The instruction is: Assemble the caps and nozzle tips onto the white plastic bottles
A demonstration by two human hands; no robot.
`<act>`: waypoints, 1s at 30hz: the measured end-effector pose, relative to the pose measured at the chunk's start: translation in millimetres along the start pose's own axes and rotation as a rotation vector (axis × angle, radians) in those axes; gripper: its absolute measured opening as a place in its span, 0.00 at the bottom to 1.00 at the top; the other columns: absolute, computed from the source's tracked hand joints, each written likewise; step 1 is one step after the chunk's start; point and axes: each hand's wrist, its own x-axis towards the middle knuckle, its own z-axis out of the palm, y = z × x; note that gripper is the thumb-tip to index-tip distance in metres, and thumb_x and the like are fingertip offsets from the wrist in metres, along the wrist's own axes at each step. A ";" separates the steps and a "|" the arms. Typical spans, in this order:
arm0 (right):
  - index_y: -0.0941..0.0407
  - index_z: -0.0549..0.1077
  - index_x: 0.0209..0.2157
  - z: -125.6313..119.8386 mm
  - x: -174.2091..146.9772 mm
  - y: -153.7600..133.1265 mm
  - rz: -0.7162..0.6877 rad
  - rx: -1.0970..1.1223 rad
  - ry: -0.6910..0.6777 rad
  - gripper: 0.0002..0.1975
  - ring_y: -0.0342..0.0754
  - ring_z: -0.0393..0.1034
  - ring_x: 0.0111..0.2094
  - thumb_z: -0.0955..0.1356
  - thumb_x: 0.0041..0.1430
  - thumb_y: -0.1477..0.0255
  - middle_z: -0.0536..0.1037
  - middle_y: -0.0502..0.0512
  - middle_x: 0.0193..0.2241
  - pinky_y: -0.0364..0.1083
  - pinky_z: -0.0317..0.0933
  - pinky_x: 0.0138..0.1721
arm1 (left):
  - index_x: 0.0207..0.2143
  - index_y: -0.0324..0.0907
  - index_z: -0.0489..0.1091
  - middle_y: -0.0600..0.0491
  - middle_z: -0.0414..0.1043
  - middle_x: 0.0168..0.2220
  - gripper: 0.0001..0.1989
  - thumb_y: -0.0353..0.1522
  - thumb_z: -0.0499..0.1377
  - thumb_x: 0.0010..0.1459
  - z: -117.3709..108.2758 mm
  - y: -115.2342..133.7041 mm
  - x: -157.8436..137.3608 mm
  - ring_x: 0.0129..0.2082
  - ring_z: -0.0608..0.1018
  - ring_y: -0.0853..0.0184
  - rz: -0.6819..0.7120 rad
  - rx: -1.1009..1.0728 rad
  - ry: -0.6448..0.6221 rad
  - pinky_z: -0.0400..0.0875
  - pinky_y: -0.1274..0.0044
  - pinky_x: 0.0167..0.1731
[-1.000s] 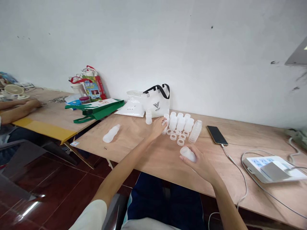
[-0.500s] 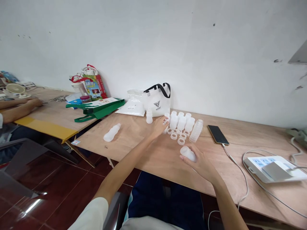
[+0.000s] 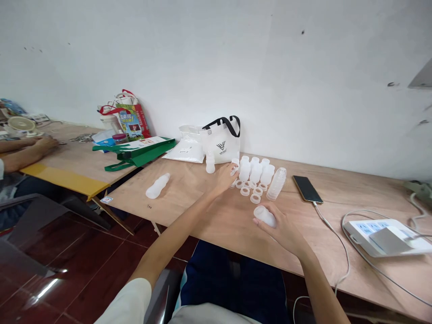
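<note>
Where the wall meets its back edge, the wooden surface [image 3: 229,218] stretches before you, with a neighbouring surface [image 3: 77,162] off its left edge. A green bag [image 3: 145,157] lies over there, close to your back left corner. Against the back edge stands a white bag with black handles [image 3: 216,146], a shiny white packet [image 3: 185,152] just left of it; together they close off the space behind your left arm. Well to your right, between the back and front edges, sits a white box [image 3: 388,238] with cables.

Your left hand [image 3: 227,177] is at the left end of the bottle group; you cannot tell whether its fingers are clasped on the clear piece there. Your right hand [image 3: 278,225] is wrapped around a white bottle [image 3: 265,217], tilted over toward the front edge. Right of the group leans a clear stack [image 3: 276,183], then a phone [image 3: 308,189], whose white cord runs over the front edge beside your right arm. The upright bottles [image 3: 256,172] stand in rows toward the back edge. One lone bottle [image 3: 158,186] lies near the left edge. Smallest, the loose rings [image 3: 255,198] lie between the group and your right hand.
</note>
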 end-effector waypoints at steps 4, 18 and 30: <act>0.45 0.68 0.48 1.2 1.4 0.4 0.014 -0.022 -0.004 0.17 0.59 0.77 0.43 0.67 0.63 0.52 0.82 0.50 0.43 0.58 0.68 0.48 | 0.50 0.46 0.75 0.50 0.78 0.46 0.13 0.34 0.56 0.65 0.3 0.2 -0.6 0.42 0.79 0.62 -0.012 0.021 -0.011 0.72 0.73 0.45; 0.45 0.69 0.48 1.5 2.4 3.0 0.006 -0.027 -0.004 0.18 0.59 0.78 0.42 0.67 0.63 0.51 0.83 0.51 0.42 0.57 0.69 0.46 | 0.50 0.44 0.74 0.50 0.78 0.46 0.13 0.33 0.56 0.66 -7.1 6.5 -0.6 0.45 0.78 0.61 -0.035 0.020 0.014 0.70 0.73 0.47; 0.45 0.68 0.48 1.4 2.8 2.8 0.017 -0.026 -0.021 0.18 0.60 0.78 0.42 0.67 0.63 0.50 0.82 0.52 0.42 0.60 0.68 0.47 | 0.50 0.44 0.74 0.48 0.77 0.46 0.13 0.34 0.57 0.65 -4.6 2.9 -2.2 0.42 0.78 0.61 -0.067 0.026 -0.002 0.70 0.72 0.44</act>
